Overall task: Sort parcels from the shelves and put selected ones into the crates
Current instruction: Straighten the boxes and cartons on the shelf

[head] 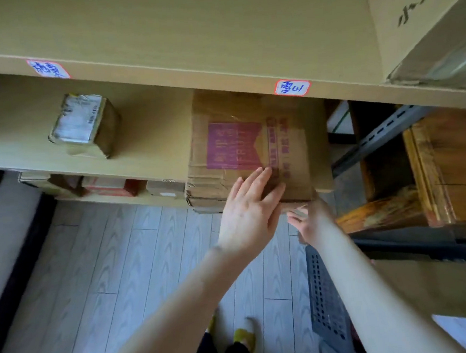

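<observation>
both hands' fingers spread open: left hand atop the parcel, right hand seemingly beneath.

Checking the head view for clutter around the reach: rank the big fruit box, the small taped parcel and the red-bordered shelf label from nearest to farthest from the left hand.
1. Big fruit box: under the left hand.
2. Red-bordered shelf label: on the shelf edge above the box.
3. Small taped parcel: far left on the same shelf.

L grip flat, R grip cupped
</observation>
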